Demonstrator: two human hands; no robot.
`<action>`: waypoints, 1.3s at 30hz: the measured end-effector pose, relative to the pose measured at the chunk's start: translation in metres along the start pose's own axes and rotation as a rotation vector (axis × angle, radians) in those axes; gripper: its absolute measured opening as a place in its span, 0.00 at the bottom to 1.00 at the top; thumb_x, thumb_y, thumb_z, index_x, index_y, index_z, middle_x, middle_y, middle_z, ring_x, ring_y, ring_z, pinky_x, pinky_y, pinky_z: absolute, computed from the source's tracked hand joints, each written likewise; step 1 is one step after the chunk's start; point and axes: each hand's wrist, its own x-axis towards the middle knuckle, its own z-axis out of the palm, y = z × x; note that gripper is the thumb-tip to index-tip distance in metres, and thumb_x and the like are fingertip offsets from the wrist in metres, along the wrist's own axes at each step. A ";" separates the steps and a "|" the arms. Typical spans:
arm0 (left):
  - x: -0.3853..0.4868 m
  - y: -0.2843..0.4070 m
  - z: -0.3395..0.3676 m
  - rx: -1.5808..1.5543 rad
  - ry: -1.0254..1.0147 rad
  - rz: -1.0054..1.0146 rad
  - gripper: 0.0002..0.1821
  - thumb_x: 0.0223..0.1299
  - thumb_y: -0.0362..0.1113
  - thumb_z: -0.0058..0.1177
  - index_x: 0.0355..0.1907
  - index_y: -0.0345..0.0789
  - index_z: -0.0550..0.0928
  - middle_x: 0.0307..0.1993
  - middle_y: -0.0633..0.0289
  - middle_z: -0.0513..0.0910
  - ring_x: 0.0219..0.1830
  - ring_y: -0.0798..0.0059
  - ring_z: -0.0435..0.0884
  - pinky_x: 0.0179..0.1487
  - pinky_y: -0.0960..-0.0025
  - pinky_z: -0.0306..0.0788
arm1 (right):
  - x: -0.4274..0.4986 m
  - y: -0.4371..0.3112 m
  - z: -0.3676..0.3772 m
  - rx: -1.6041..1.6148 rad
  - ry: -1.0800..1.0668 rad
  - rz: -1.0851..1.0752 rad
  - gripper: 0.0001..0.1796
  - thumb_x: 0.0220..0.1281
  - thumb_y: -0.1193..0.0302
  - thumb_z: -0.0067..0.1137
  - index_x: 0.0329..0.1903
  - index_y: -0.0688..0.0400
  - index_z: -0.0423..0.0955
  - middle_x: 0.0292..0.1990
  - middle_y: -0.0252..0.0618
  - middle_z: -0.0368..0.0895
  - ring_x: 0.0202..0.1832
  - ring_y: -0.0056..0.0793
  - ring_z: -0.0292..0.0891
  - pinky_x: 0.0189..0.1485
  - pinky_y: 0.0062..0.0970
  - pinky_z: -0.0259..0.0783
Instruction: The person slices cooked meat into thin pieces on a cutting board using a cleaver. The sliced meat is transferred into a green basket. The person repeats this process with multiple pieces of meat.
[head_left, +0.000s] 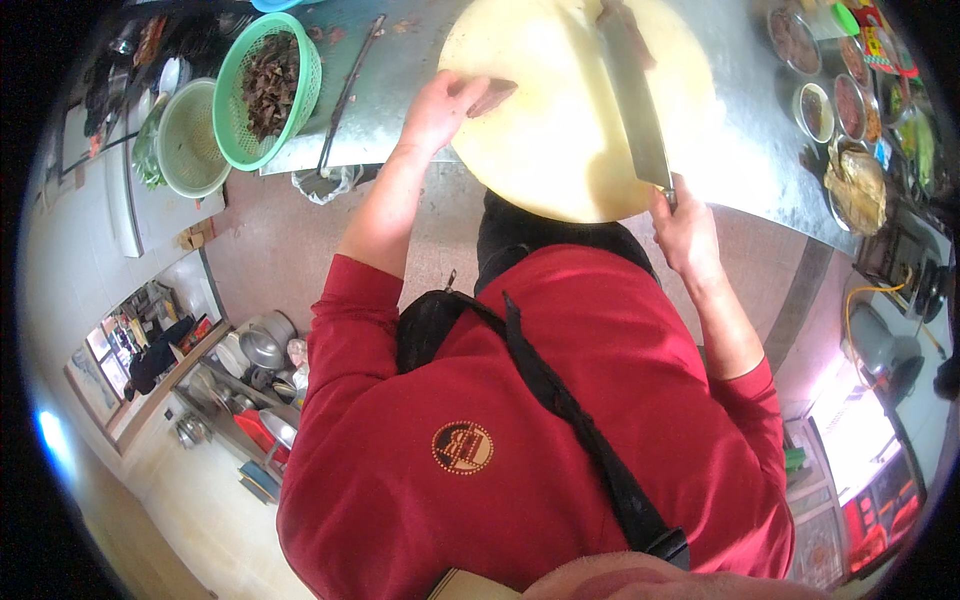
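Note:
Between the fingers of my left hand (433, 112) is a dark brown piece of meat (493, 97), held over the left part of a round, pale yellow cutting board (536, 161). My right hand (686, 232) grips the handle of a cleaver (636, 112). Its long, broad blade points away from me across the right side of the board. At the far end of the blade lies another dark piece of meat (639, 41), partly hidden by the blade.
A green plastic basket (310, 82) of chopped dark pieces (270, 86) stands left, beside a paler basket (172, 142). A thin dark rod (349, 90) lies on the metal table (375, 139). Several bowls, including a sauce bowl (814, 112), and a wrapped bundle (856, 187) stand right.

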 end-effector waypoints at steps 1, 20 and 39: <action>0.002 -0.001 -0.002 -0.073 0.009 -0.034 0.28 0.75 0.54 0.63 0.57 0.28 0.84 0.46 0.53 0.90 0.45 0.67 0.87 0.52 0.65 0.79 | 0.000 0.000 0.000 0.004 0.001 -0.008 0.22 0.79 0.62 0.60 0.66 0.63 0.79 0.45 0.67 0.88 0.52 0.64 0.88 0.55 0.52 0.81; -0.157 -0.194 -0.047 0.050 -0.043 -0.500 0.26 0.70 0.57 0.63 0.50 0.34 0.89 0.42 0.51 0.91 0.45 0.63 0.90 0.49 0.58 0.81 | -0.026 -0.026 -0.014 0.222 -0.166 0.033 0.37 0.80 0.70 0.57 0.87 0.45 0.61 0.27 0.27 0.75 0.23 0.16 0.71 0.24 0.23 0.69; -0.298 -0.536 -0.139 -0.109 0.172 -0.749 0.25 0.74 0.51 0.62 0.54 0.28 0.87 0.43 0.49 0.91 0.44 0.60 0.88 0.52 0.53 0.81 | -0.008 -0.204 -0.040 -0.808 0.041 -0.051 0.20 0.78 0.63 0.56 0.63 0.60 0.81 0.36 0.42 0.82 0.32 0.29 0.76 0.34 0.33 0.71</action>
